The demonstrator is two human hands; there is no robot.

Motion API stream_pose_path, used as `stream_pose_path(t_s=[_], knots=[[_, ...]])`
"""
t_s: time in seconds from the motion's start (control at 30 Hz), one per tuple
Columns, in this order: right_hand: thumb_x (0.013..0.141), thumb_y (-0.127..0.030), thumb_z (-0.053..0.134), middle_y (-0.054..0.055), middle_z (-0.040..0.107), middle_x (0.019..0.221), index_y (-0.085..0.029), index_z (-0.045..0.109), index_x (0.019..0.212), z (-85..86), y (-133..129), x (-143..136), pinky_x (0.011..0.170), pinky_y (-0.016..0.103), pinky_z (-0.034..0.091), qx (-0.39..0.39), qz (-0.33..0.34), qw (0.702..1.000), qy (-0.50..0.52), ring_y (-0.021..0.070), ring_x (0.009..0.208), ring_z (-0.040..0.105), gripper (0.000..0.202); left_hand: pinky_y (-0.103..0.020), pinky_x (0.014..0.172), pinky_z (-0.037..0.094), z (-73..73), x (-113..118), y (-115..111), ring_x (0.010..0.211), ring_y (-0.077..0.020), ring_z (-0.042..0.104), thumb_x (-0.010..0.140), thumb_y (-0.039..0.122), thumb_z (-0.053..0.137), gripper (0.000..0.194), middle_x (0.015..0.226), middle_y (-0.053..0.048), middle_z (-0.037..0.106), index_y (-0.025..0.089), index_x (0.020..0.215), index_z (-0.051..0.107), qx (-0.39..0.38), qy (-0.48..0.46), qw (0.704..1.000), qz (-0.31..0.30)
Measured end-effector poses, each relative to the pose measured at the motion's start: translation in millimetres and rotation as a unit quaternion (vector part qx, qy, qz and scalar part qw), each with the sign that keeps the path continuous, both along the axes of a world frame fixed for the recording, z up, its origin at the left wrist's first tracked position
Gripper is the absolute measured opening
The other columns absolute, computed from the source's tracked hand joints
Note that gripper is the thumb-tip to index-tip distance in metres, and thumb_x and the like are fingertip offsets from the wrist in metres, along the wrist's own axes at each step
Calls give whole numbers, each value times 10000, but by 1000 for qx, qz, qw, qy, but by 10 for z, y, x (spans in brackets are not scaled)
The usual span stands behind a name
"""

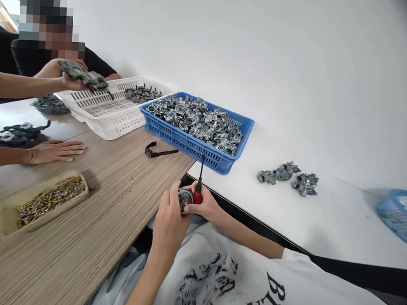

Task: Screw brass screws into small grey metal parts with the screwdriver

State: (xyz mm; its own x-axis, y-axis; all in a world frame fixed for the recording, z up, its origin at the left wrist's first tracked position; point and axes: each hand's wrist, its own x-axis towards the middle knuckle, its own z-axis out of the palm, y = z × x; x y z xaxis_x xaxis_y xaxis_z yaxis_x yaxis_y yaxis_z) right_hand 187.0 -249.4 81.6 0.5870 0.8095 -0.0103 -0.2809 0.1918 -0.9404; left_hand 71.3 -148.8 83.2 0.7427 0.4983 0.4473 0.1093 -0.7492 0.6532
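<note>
My left hand (170, 214) is wrapped round a grey metal carburetor body (185, 198), held just off the table edge in front of my shirt. Brass bits show on its near face. In my right hand (206, 204) is a screwdriver with a red handle (197, 197), its dark shaft pointing up and away from the carburetor. My right thumb reaches over to the carburetor's face. Beyond my hands stands a blue crate (235, 164) heaped with similar grey castings (198, 121).
A co-worker's hand (57, 152) lies flat on the wood table; another hand holds grey castings (83, 75) over a white basket (108, 128). A tray (5, 220) of brass screws, a black wristwatch (159, 152), loose castings (286, 172) and a blue basket (394, 217) stand around.
</note>
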Motion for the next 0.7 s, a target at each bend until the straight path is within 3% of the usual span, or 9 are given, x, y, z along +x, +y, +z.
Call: stream_pose_path(t_s=[0.1,0.23,0.37,0.47,0.53,0.63,0.7], knots=[[560,-459,1041,5,702,1019,-250,450,888,1,-138,-38,808,295,555,-9,-54,998,41,173,887,666,707,-438,777,621,59,71,-149,1041,-332,685,829,110,647,823,1194,-131,585,318,1581,389,-23,6,999,-32],[615,-509,1004,-54,578,765,-238,490,867,46,-297,-87,616,233,513,-35,-141,985,95,120,671,573,633,-528,984,585,173,145,-271,1209,-350,635,840,82,625,863,1300,-152,552,354,1613,356,-69,13,992,-101],[707,-495,931,-8,642,816,-229,532,869,171,-521,5,601,263,563,-73,-234,965,91,150,699,630,506,-554,1180,479,190,-2,-291,1448,-342,495,895,203,667,845,1527,-150,496,367,1637,297,-116,-15,965,-233],[705,-468,925,-2,652,799,-238,517,847,269,-765,203,603,301,595,-81,-317,945,23,171,692,653,490,-526,1191,457,-141,-345,-331,1373,-300,550,962,278,610,562,1417,-112,593,404,1493,480,-187,-5,940,-285],[692,-466,939,-12,636,789,-241,517,852,321,-948,380,622,304,607,-83,-387,918,-29,166,700,648,504,-470,1118,502,-536,-640,-386,1248,-282,613,960,359,627,430,1309,-86,648,403,1384,573,-269,107,876,-386],[665,-522,935,-25,599,791,-247,499,864,360,-1235,684,635,319,604,-100,-464,875,-94,163,707,617,553,-451,1070,481,-1136,-1079,-500,1182,-322,603,780,571,814,598,1287,-104,654,330,1304,656,-343,271,768,-468],[631,-551,926,-50,536,758,-245,481,849,336,-1434,906,640,314,578,-136,-515,833,-150,146,681,556,583,-379,942,479,-1368,-1316,-569,1004,-266,606,846,732,682,593,1167,-117,654,243,1181,702,-404,286,752,-436]])
